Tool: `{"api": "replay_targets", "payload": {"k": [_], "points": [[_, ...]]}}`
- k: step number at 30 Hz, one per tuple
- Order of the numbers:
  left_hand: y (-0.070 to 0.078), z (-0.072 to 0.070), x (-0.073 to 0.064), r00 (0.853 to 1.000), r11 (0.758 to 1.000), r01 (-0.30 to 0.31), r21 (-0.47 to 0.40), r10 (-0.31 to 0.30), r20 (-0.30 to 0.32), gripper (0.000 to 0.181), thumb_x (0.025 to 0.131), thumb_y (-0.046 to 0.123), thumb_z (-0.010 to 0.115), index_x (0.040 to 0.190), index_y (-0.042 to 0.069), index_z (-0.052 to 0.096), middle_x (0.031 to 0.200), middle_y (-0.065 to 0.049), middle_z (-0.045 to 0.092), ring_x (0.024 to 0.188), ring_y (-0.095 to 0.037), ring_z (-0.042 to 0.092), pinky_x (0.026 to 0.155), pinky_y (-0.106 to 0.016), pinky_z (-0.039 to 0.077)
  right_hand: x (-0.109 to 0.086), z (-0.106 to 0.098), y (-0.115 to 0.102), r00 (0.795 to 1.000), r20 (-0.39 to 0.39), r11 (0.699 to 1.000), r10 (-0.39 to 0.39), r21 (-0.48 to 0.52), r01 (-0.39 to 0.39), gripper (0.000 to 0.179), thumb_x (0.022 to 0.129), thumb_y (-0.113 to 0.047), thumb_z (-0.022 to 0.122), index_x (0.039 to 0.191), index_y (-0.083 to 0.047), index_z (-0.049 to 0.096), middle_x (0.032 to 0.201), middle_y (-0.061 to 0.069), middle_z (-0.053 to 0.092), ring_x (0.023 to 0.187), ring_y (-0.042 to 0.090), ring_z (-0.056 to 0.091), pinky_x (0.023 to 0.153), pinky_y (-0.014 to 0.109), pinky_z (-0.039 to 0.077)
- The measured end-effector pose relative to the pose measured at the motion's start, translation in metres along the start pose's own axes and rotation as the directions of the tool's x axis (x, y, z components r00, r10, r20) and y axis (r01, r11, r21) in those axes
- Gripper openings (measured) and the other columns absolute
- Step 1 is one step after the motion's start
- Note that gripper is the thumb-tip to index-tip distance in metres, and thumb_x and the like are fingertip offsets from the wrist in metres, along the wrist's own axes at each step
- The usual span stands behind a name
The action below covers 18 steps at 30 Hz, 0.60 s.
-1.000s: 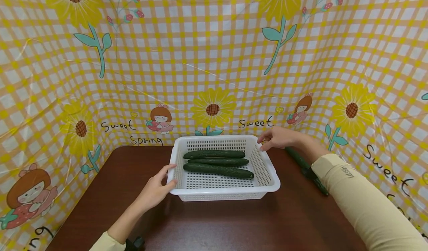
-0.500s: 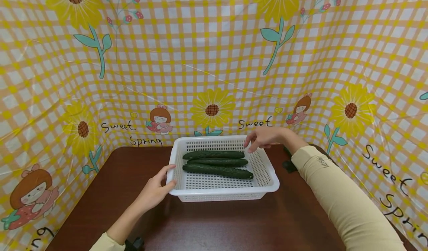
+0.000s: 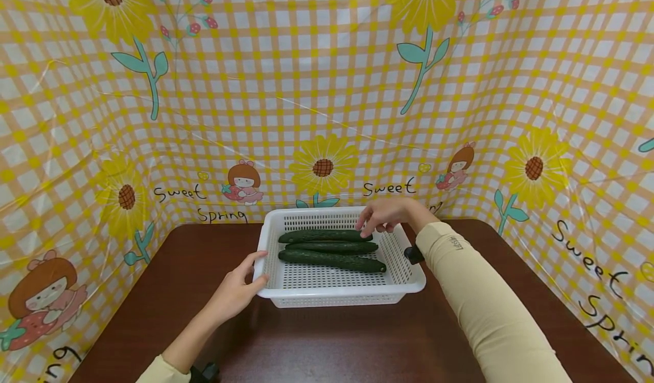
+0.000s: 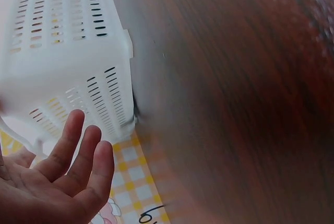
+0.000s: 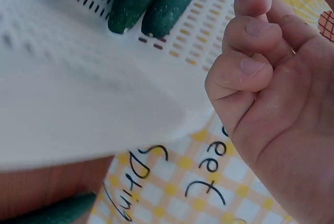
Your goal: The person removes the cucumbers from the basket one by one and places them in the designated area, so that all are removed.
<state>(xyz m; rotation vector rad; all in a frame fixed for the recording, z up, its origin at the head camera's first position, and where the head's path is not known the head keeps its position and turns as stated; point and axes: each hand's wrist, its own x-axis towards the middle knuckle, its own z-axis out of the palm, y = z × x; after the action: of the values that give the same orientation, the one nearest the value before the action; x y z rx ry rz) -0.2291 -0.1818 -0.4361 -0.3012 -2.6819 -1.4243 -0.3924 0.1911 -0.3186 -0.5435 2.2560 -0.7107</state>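
Three dark green cucumbers lie side by side in a white perforated plastic basket [image 3: 352, 290]: a far cucumber [image 3: 317, 235], a middle cucumber [image 3: 337, 248] and a near cucumber [image 3: 332, 261]. My left hand [image 3: 236, 287] rests its thumb and index finger on the basket's left rim; in the left wrist view its other fingers [image 4: 83, 177] spread loosely beneath. Over the right end of the far cucumber hovers my right hand [image 3: 383, 213], fingers loosely bent and holding nothing. Another cucumber [image 5: 60, 211] shows on the table in the right wrist view; in the head view the right arm hides it.
The basket stands on a dark brown wooden table [image 3: 327, 343]. A yellow checked cloth [image 3: 327, 99] with sunflowers rises behind the table and at both sides. A black device [image 3: 413, 255] sits at the right wrist, above the basket's right rim.
My right hand has moved left from the basket's right rim to over the far cucumber's right end. The right forearm now covers the cucumber on the table. My left hand stays put.
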Motion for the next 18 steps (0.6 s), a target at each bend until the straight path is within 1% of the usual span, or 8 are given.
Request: {"api": "replay_targets", "payload": {"k": [6,8,13,18], "points": [[-0.002,0.001,0.002,1.0,1.0,0.006,0.001,-0.006,0.002,0.055,0.097,0.022,0.066,0.148,0.021,0.047,0.13,-0.018,0.064,0.104,-0.024,0.064,0.075,-0.035,0.051,0.007,0.009,-0.004,1.0,-0.007,0.999,0.005,0.047,-0.005,0.044,0.096,-0.02,0.069,0.135,-0.001,0.06,0.07,0.001,0.044,0.062,0.017,0.033,0.062,0.032,0.033],[-0.003,0.002,0.002,1.0,1.0,0.007,-0.004,-0.007,0.003,0.055,0.097,0.021,0.066,0.149,0.02,0.047,0.131,-0.019,0.063,0.105,-0.025,0.063,0.076,-0.035,0.051,0.012,0.012,-0.003,1.0,-0.008,0.998,0.018,0.064,-0.018,0.045,0.095,-0.021,0.07,0.135,-0.001,0.06,0.068,0.001,0.044,0.061,0.016,0.033,0.063,0.032,0.033],[-0.002,0.002,0.001,1.0,1.0,0.001,-0.014,-0.001,0.011,0.055,0.098,0.021,0.065,0.149,0.02,0.046,0.131,-0.019,0.063,0.105,-0.025,0.063,0.076,-0.036,0.052,0.027,0.017,0.009,0.999,-0.019,0.992,0.04,0.122,-0.037,0.046,0.093,-0.022,0.073,0.134,-0.003,0.062,0.067,0.0,0.051,0.059,0.014,0.035,0.06,0.03,0.035],[-0.003,0.002,0.001,1.0,1.0,0.003,-0.01,-0.002,0.009,0.055,0.098,0.021,0.065,0.149,0.021,0.046,0.132,-0.019,0.063,0.107,-0.026,0.063,0.077,-0.035,0.052,0.033,0.025,0.015,0.999,-0.018,0.982,0.049,0.182,-0.045,0.044,0.094,-0.018,0.071,0.134,-0.002,0.062,0.071,-0.002,0.057,0.059,0.014,0.035,0.062,0.031,0.036]]}}
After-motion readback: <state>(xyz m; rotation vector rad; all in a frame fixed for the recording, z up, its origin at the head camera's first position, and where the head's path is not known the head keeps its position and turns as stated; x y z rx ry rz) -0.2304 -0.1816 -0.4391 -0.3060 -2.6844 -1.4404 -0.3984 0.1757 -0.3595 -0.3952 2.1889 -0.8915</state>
